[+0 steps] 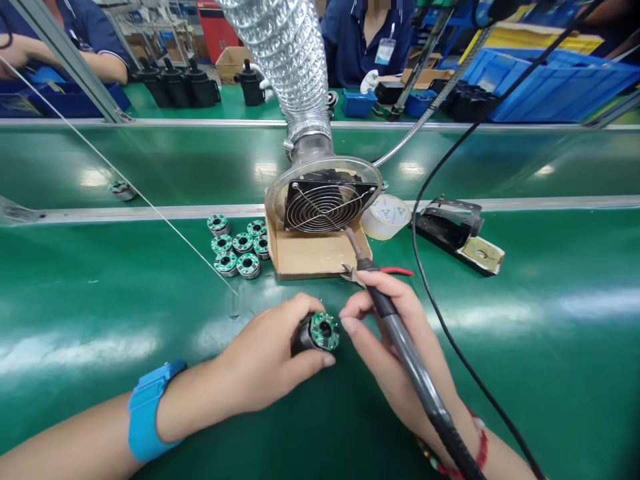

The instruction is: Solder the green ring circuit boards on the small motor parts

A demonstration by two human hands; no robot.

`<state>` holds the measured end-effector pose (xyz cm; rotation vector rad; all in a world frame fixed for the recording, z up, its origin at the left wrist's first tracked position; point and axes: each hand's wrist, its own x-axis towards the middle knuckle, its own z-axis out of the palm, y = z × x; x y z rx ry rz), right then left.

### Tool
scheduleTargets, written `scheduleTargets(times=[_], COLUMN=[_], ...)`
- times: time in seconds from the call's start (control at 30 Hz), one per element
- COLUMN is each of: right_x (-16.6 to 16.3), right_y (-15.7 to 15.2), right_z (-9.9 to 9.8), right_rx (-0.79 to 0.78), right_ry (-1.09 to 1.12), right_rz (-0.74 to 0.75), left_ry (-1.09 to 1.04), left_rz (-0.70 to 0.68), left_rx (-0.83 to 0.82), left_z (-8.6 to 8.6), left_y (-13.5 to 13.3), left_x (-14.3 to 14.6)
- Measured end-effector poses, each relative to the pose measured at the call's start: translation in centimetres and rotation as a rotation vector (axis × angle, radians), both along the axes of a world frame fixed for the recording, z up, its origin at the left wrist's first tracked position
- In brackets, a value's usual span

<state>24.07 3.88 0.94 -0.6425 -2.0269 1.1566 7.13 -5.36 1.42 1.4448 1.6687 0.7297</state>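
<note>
My left hand, with a blue strap at the wrist, is closed around a small motor part with a ring-shaped green circuit board. The board faces up and toward my right hand. In that hand lies a soldering iron, its tip end pointing away over the cardboard tray. My right thumb and a finger come close to the board; I cannot tell whether they pinch anything small. Red-handled cutters lie partly hidden behind the iron. Several similar motor parts stand grouped left of the tray.
A fan hood on a silver duct hangs over the cardboard tray. Right of it are a tape roll and a soldering iron stand. The iron's black cable loops at right; a thin strand crosses at left. People sit across the bench.
</note>
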Motion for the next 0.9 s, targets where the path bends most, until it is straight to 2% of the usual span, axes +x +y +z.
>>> scheduleTargets(times=[0.13, 0.27, 0.37, 0.47, 0.53, 0.63, 0.73, 0.8, 0.9], right_x=[-0.1, -0.8, -1.5, -1.9, -1.8, -1.4, -0.7, -0.2, 0.2], right_y=[-1.1, -2.1, -2.7, -3.1, -3.1, -2.4, -1.2, -0.4, 0.4], right_z=[0.0, -0.1, -0.5, -1.1, -1.5, -1.7, -1.2, -0.6, 0.4], right_rx=[-0.066, -0.294, -0.405, -0.354, -0.228, 0.008, 0.196, 0.248, 0.151], right_ry=[-0.103, -0.116, -0.031, 0.015, -0.018, -0.126, -0.236, -0.235, -0.174], right_rz=[0.031, -0.039, -0.129, -0.188, -0.179, -0.12, -0.103, -0.116, -0.077], left_ry=[0.383, 0.716, 0.821, 0.818, 0.767, 0.615, 0.271, -0.015, -0.38], left_rz=[0.007, -0.02, 0.008, 0.057, 0.078, 0.12, 0.17, 0.156, 0.07], left_rx=[0.175, 0.366, 0.481, 0.568, 0.576, 0.43, 0.284, 0.19, 0.012], left_z=[-0.6, -1.4, -2.0, -2.6, -2.9, -2.8, -2.3, -2.0, -1.8], left_y=[0.1, -0.1, -0.1, 0.0, 0.0, 0.2, 0.6, 0.8, 0.9], left_x=[0.1, 0.1, 0.4, 0.8, 1.0, 0.6, -0.3, -1.0, -1.5])
